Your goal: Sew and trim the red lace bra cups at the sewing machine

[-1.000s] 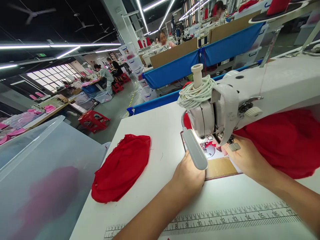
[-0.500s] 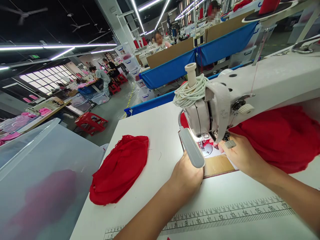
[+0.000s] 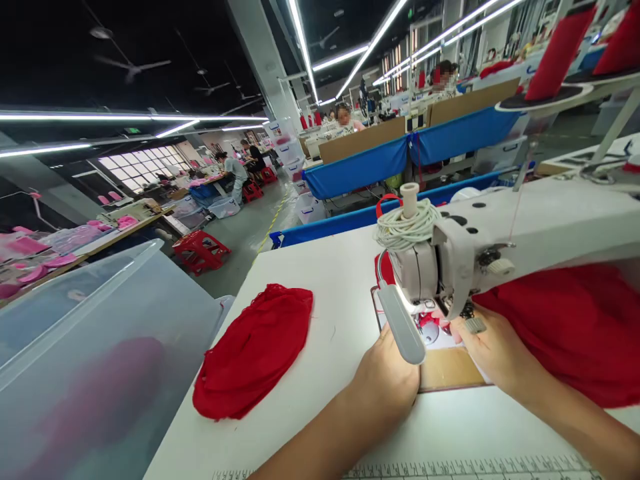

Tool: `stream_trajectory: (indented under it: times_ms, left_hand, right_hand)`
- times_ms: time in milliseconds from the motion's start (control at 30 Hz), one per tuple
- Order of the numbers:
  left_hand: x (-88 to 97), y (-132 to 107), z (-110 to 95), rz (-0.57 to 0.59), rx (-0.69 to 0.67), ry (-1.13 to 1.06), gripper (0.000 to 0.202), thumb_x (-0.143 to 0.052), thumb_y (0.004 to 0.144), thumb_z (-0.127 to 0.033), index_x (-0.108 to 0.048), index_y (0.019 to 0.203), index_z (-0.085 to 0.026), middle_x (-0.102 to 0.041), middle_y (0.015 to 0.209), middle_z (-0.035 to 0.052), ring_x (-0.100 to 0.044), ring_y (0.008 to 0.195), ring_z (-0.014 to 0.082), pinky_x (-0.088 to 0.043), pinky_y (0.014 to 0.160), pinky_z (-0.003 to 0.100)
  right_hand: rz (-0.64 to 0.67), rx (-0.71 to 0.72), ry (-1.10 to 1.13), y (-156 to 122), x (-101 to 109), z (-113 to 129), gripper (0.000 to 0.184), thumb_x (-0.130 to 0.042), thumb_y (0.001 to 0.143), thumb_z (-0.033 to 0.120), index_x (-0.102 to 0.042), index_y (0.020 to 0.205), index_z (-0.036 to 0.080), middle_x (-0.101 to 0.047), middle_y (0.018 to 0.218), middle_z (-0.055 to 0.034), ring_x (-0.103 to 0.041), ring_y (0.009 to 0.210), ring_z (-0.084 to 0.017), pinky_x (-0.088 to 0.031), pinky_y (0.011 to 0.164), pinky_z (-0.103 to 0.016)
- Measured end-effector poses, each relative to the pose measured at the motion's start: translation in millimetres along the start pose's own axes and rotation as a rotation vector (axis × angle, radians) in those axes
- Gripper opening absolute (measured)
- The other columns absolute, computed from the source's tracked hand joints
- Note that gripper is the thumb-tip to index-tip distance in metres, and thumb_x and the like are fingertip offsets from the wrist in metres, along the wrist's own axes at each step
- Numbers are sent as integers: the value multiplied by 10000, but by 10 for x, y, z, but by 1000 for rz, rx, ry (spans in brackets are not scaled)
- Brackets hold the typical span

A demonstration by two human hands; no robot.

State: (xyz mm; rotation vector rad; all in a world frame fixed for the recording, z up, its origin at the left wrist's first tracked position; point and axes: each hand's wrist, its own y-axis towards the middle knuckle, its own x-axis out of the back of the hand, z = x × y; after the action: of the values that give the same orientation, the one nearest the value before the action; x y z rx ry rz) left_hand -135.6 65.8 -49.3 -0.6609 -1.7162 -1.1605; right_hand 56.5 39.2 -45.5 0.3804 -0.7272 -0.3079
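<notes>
A white sewing machine (image 3: 550, 213) reaches over the table from the right, its needle area lit by a small grey lamp (image 3: 401, 325). My left hand (image 3: 387, 377) rests on the table just left of the needle plate; the lamp hides its fingers. On the other side of the needle, my right hand (image 3: 500, 343) has its fingers closed on the edge of some red fabric (image 3: 565, 327), partly behind the presser foot. Most of that fabric is bunched under the machine arm. Another gathered red fabric piece (image 3: 255, 353) lies flat on the table to the left.
A translucent plastic bin (image 3: 100, 373) stands against the table's left side. A printed ruler (image 3: 475, 468) runs along the front of the white tabletop (image 3: 300, 440). Red thread cones (image 3: 560, 57) stand at upper right. Beyond are a red stool (image 3: 201, 252), blue cloth troughs (image 3: 357, 167) and seated people.
The view has tilted upward and shifted left, so the table and machine appear lower and further right. Both hands stay beside the needle.
</notes>
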Motion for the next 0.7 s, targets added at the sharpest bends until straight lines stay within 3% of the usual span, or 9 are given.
stream_trajectory:
  times_ms: [100, 200, 300, 467, 567, 700]
  left_hand:
    - [-34, 1, 12, -95, -43, 45, 367, -350, 901, -145, -484, 1230, -52, -638, 1121, 216, -628, 1040, 267, -541, 914, 419]
    - [-53, 0, 12, -164, -62, 88, 365, -363, 903, -168, -476, 1232, -56, -653, 1077, 196, -639, 984, 268, -541, 887, 402]
    - [-35, 1, -2, -163, -74, 72, 438, -364, 884, -156, -418, 1308, -62, -655, 1095, 187, -637, 980, 277, -532, 883, 417]
    - [-42, -20, 4, -185, -53, 19, 505, -385, 879, -178, -353, 1377, -95, -645, 1141, 177, -629, 1011, 295, -520, 904, 439]
    - [-130, -50, 35, -125, -20, 18, 471, -414, 867, -175, -409, 1330, -88, -644, 1129, 190, -627, 1020, 301, -516, 918, 452]
    - [-157, -49, 53, -6, 172, -34, 391, -390, 846, -67, -517, 1214, -102, -640, 1128, 185, -608, 1053, 288, -495, 948, 446]
  right_hand:
    - [-9, 0, -32, -13, -17, -15, 241, -381, 776, 266, -355, 536, 271, -460, 441, 24, -462, 419, -146, -375, 407, -242]
    - [31, -6, -35, -45, -35, -29, 289, -373, 877, 350, -492, 631, 257, -600, 562, 5, -548, 507, -152, -437, 470, -237]
    - [64, 22, -109, -81, -67, -55, 270, -442, 885, 413, -569, 713, 249, -674, 657, -7, -618, 567, -162, -472, 515, -245]
    - [19, 242, -318, -121, -110, -73, 220, -473, 874, 340, -623, 741, 248, -503, 427, 49, -474, 334, -139, -346, 359, -250]
    - [-34, 416, -406, -140, -111, -19, 255, -414, 914, 256, -640, 798, 235, -624, 564, 19, -500, 352, -122, -315, 351, -250]
    - [-103, 561, -483, -163, -102, 41, 335, -338, 960, 201, -633, 802, 206, -694, 716, -31, -623, 514, -125, -384, 434, -233]
